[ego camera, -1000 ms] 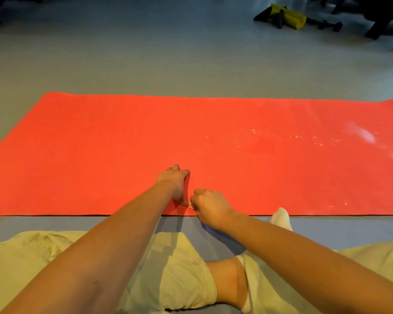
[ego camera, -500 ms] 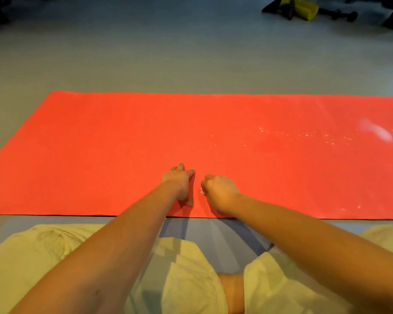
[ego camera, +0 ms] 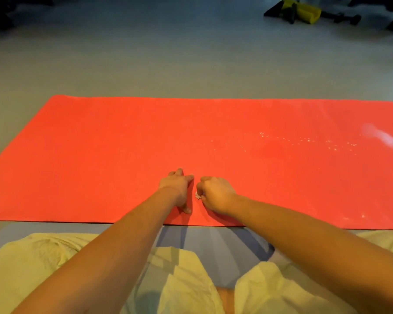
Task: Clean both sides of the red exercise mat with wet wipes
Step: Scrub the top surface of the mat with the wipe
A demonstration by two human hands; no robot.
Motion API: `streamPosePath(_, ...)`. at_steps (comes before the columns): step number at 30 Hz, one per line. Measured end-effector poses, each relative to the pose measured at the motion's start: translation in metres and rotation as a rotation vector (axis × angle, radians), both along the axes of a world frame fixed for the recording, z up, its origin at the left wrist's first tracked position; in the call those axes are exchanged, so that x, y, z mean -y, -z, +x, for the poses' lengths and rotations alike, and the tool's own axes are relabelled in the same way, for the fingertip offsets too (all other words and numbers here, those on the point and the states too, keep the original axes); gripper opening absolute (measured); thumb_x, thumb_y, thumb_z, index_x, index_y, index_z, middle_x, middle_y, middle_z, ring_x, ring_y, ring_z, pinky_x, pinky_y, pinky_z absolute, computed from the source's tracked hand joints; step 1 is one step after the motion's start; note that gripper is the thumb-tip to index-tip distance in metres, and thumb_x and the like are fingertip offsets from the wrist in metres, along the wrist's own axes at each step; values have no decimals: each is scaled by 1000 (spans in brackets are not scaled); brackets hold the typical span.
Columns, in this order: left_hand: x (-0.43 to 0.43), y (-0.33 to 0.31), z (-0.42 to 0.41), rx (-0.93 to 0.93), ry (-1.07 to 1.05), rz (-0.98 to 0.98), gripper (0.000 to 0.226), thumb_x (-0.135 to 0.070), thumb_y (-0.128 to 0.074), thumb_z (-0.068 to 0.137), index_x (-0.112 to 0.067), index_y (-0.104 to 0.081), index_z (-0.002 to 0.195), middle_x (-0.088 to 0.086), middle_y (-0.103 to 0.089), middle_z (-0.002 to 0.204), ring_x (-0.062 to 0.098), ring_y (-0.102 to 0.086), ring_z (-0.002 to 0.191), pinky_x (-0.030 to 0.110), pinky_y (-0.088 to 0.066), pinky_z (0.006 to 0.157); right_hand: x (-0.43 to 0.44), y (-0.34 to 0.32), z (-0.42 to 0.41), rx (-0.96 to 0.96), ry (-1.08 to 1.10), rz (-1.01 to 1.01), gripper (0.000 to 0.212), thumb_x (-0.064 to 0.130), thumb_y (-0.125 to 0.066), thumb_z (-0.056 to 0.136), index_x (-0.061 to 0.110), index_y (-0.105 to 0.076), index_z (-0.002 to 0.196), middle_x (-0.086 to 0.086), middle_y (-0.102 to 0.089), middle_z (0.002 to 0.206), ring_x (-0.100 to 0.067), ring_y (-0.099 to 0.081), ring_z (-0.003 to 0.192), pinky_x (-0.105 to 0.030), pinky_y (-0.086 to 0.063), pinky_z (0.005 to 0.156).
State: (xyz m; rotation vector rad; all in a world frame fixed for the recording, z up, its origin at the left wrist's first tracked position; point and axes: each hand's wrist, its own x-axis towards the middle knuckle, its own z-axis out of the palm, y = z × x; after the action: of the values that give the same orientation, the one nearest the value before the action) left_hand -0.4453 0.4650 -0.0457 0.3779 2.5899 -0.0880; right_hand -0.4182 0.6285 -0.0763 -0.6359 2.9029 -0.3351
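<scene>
— Two hands listed. Where?
— Item one, left hand (ego camera: pixel 176 189): flat on the red exercise mat (ego camera: pixel 100 155), fingers spread, holding nothing. Item two, right hand (ego camera: pixel 216 196): just beside it, fingers curled round a small white wet wipe (ego camera: pixel 197 196), only a scrap showing.
— And the mat?
— Laid flat on the grey floor (ego camera: pixel 168 64), near edge just ahead of the person's pale yellow trousers (ego camera: pixel 43 257). White specks (ego camera: pixel 304 141) and a pale smear (ego camera: pixel 386 138) towards its right end.
— Anything else?
— Yellow-and-black equipment (ego camera: pixel 304 11), far right, well apart, too blurred to identify.
</scene>
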Motion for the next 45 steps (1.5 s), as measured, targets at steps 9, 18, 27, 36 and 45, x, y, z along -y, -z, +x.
streamPosePath(9, 1, 9, -24, -73, -19, 103, 96, -46, -98, 61, -34, -49, 142, 5, -41, 138, 33, -39, 132, 44, -48, 103, -16, 8, 47, 55, -283, 15, 18, 13, -54, 84, 19, -69, 93, -2, -59, 94, -30, -59, 81, -38, -44, 59)
streamPosePath(18, 7, 11, -42, 22, 29, 112, 136, -48, -100, 55, -30, -22, 164, 12, -15, 168, 34, -16, 155, 44, -29, 124, -10, 4, -29, -57, 119, -36, 24, 18, -56, 87, 24, -74, 101, -1, -63, 102, -31, -65, 92, -36, -48, 66)
streamPosePath(27, 0, 16, -68, -86, -17, 171, 89, -44, -98, 63, -34, -53, 139, 6, -41, 136, 33, -40, 129, 45, -46, 106, -20, 13, 3, -64, -150, -26, 20, 22, -53, 88, 26, -70, 99, 2, -56, 95, -27, -62, 87, -38, -48, 62)
streamPosePath(36, 0, 20, -84, -6, 3, 142, 136, -44, -101, 55, -26, -21, 164, 13, -12, 169, 33, -15, 157, 47, -30, 124, -4, 6, -89, -143, 153, 89, 20, 15, -58, 88, 24, -73, 99, -2, -63, 98, -30, -65, 91, -33, -38, 62)
streamPosePath(45, -7, 22, -118, -120, 17, 144, 94, -50, -98, 59, -30, -53, 140, 6, -44, 136, 32, -44, 128, 42, -45, 106, -16, 18, -76, -152, 21, 17, 20, 17, -58, 88, 24, -73, 97, 0, -61, 94, -29, -64, 89, -36, -44, 62)
